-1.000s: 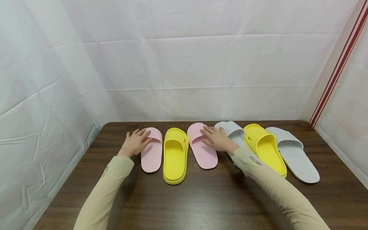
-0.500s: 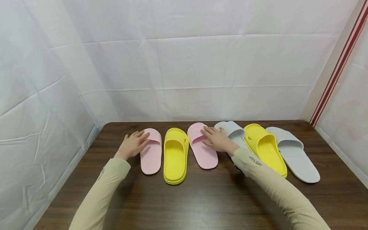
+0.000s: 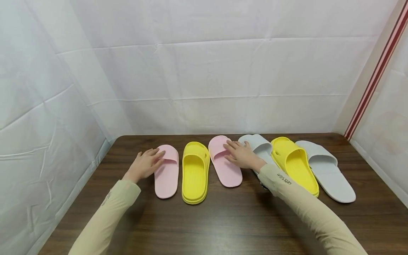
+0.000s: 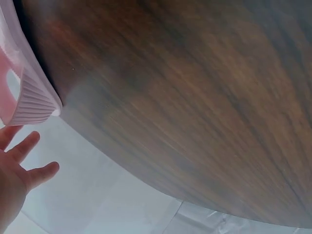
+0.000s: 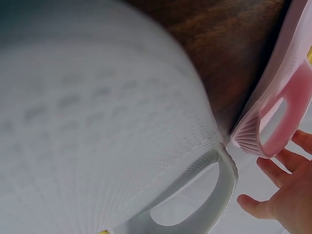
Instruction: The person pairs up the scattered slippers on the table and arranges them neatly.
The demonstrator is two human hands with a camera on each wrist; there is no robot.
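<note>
One pink slipper (image 3: 166, 179) lies at the left end of a row on the brown desk (image 3: 204, 230), its toe toward the far edge and its heel toward the near side. The left hand (image 3: 145, 165) comes over its left side from the near left; the grip is wide, with the fingers spread and reaching onto the strap (image 3: 172, 153). The outermost finger sticks out to the left.

Just right of that is the left yellow slipper (image 3: 193, 179), pointing straight at the far edge. Next along I see the second pink slipper (image 3: 228, 173), slanted so its heel sits toward the near right. The right hand (image 3: 241, 154) lies over its right side, grip wide as well, fingers extended onto the strap. Its outermost finger is splayed toward the left grey slipper (image 3: 255, 142), which is partly hidden under the wrist and the pale right sleeve (image 3: 306, 209), so I can't make out its heel.

Farther right, the right yellow slipper (image 3: 299, 168) and the right grey slipper (image 3: 333, 180) slant the same way, close together; whether they touch I cannot tell. White cloth (image 3: 204, 78) hangs beyond the desk, and a red stripe (image 3: 376, 81) runs down the far right corner.
</note>
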